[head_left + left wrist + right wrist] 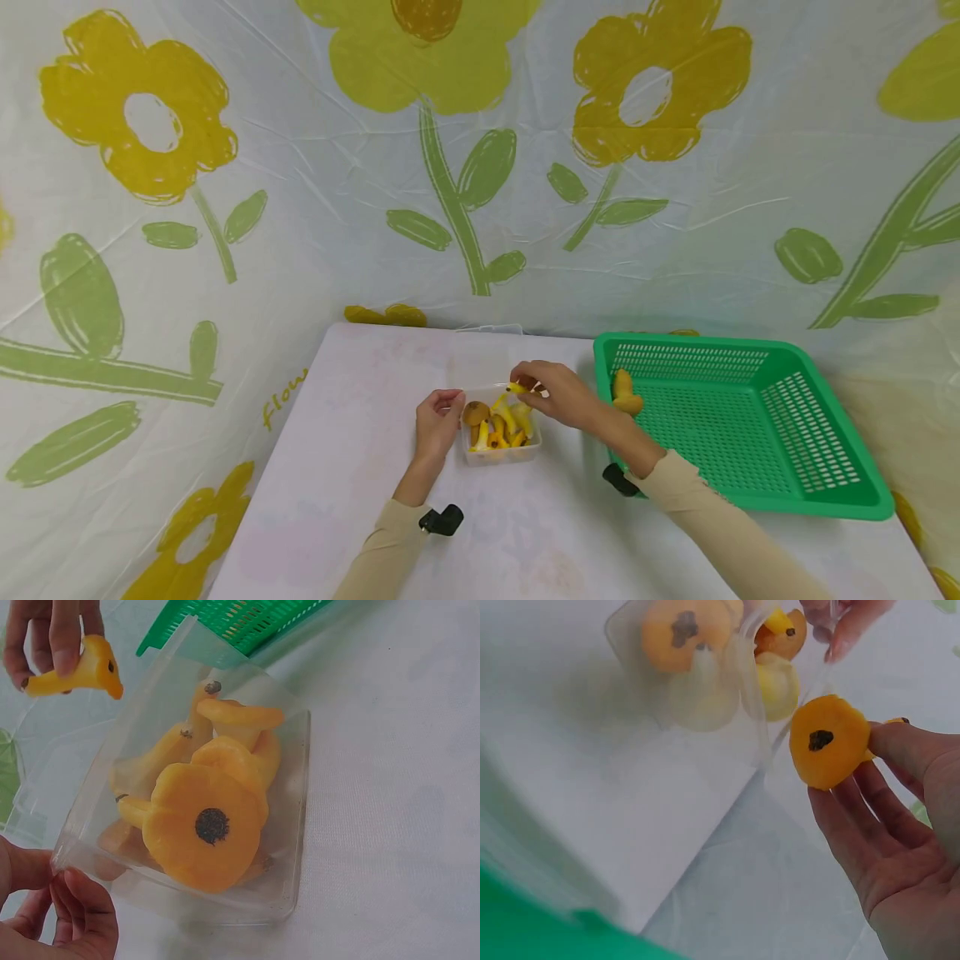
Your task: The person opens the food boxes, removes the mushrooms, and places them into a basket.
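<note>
To the left of our left grip [437, 425], a cloth wall printed with yellow flowers [138, 108] hangs, and the pale worktop [330, 483] reaches past the grip on that side. We have the left grip drawn into a pinch, thumb against fingers, on the rim of a clear box [502, 456] at its far left corner. Just right of this grip, inside the box, we see a brown mushroom-shaped piece [476, 412]; further right, between our two grips, several yellow mushroom-shaped pieces [498, 429] lie heaped over one another, some with dark patches. Beyond the box, ahead of both grips, lies a see-through panel [483, 358]; we cannot tell whether it is joined to the box.

Our right grip [557, 392] is above the far right corner of the box, parted only by the width of what it holds: a yellow piece with a dark patch [829, 746], pinched between thumb and fingertips. We hold that piece raised, apart from the heap. Right of this grip a green basket [720, 446] with slotted walls stands on the worktop, and a tan mushroom-shaped piece [627, 404] lies inside it, against the side nearest the grip.
</note>
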{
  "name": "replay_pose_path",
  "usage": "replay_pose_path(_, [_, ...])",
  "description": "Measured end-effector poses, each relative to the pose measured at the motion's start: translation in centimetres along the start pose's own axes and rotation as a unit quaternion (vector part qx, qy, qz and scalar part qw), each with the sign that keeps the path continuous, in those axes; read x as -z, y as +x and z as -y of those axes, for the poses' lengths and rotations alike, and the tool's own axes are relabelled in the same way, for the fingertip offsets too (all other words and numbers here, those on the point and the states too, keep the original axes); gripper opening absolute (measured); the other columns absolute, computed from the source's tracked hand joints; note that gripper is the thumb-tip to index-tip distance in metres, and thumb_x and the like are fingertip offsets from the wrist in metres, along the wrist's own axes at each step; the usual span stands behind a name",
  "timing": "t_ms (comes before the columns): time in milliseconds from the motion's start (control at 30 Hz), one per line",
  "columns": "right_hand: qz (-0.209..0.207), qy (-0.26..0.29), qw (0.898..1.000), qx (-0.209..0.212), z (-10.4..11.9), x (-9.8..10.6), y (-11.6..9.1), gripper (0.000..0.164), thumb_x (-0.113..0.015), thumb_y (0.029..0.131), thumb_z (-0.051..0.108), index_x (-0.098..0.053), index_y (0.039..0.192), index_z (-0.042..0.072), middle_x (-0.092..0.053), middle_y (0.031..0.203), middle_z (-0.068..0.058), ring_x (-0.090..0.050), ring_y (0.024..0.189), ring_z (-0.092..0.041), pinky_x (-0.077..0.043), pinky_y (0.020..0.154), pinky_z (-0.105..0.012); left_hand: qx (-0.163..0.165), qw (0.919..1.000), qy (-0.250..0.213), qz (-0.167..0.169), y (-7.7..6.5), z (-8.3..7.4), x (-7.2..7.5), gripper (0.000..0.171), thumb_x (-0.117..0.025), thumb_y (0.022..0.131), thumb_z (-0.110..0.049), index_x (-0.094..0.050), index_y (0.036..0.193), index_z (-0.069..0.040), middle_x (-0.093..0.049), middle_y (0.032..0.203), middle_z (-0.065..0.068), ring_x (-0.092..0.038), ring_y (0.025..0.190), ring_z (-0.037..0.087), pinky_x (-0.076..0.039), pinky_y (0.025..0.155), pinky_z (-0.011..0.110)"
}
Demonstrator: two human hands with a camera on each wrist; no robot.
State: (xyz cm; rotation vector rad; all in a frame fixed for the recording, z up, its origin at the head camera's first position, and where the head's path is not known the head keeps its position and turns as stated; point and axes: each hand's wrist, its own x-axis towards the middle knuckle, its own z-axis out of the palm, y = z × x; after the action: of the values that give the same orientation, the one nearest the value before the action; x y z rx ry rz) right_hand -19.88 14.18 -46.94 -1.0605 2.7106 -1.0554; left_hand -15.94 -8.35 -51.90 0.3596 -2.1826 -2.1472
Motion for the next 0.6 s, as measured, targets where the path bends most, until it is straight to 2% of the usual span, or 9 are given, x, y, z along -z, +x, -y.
replay_pose_path(67, [0.0, 0.026, 1.0, -0.015, -0.5, 0.5, -0.3, 0.019, -0.07, 0.096, 0.0, -0.065, 0.114, -0.001, -0.07, 0.104, -0.01, -0.067, 0.091, -0.023, -0.061, 0.081, -0.036, -0.006, 1.0, 0.001, 0.001, -0.5, -0.8, 0.0, 0.021, -0.064, 0.099, -0.001, -0.062, 0.11, 0.018, -0.063, 0.098, 0.033, -0.055, 0.068, 0.017, -0.046, 0.055, 0.017])
replay_pose_path(167, [0.002, 0.049, 0.998, -0.047, -1.2, 1.2, -0.8, 0.018, -0.068, 0.098, 0.003, -0.064, 0.116, 0.001, -0.07, 0.107, -0.01, -0.067, 0.094, -0.023, -0.061, 0.083, -0.037, -0.005, 1.0, 0.003, -0.002, -0.4, -0.6, 0.0, 0.021, -0.064, 0.099, 0.0, -0.062, 0.11, 0.018, -0.063, 0.099, 0.034, -0.057, 0.07, 0.022, -0.046, 0.056, 0.017])
replay_pose_path(233, [-0.006, 0.056, 0.996, -0.065, -1.6, 1.7, -1.2, 0.019, -0.069, 0.098, 0.005, -0.064, 0.115, 0.002, -0.07, 0.107, -0.009, -0.067, 0.095, -0.024, -0.061, 0.083, -0.039, 0.002, 1.0, 0.005, -0.004, 0.0, -0.1, -0.1, 0.021, -0.064, 0.099, 0.0, -0.063, 0.11, 0.018, -0.063, 0.101, 0.035, -0.056, 0.07, 0.022, -0.047, 0.056, 0.017])
replay_pose_path(333, [-0.035, 0.061, 0.994, -0.084, -2.4, 2.4, -2.0, 0.019, -0.071, 0.096, 0.005, -0.064, 0.114, 0.002, -0.07, 0.104, -0.009, -0.068, 0.094, -0.025, -0.06, 0.083, -0.039, 0.012, 0.9999, 0.009, -0.006, 0.9, 1.6, -0.3, 0.021, -0.064, 0.099, -0.001, -0.063, 0.111, 0.016, -0.063, 0.102, 0.035, -0.054, 0.069, 0.018, -0.046, 0.055, 0.017])
replay_pose_path(467, [-0.074, 0.084, 0.988, -0.105, -3.5, 3.4, -3.1, 0.021, -0.074, 0.095, 0.007, -0.065, 0.113, 0.002, -0.07, 0.103, -0.01, -0.068, 0.095, -0.027, -0.059, 0.083, -0.034, 0.011, 0.9999, 0.006, -0.01, 1.9, 3.5, -0.4, 0.021, -0.065, 0.1, -0.004, -0.065, 0.111, 0.014, -0.064, 0.1, 0.032, -0.052, 0.067, 0.012, -0.045, 0.053, 0.017])
replay_pose_path(600, [-0.085, 0.124, 0.979, -0.137, -4.2, 4.9, -4.3, 0.023, -0.073, 0.097, 0.011, -0.065, 0.116, 0.0, -0.069, 0.108, -0.015, -0.067, 0.099, -0.03, -0.056, 0.082, -0.029, 0.01, 0.9998, 0.0, -0.016, 2.0, 4.0, -0.4, 0.02, -0.068, 0.098, -0.006, -0.067, 0.109, 0.01, -0.067, 0.096, 0.024, -0.053, 0.066, 0.011, -0.046, 0.053, 0.017])
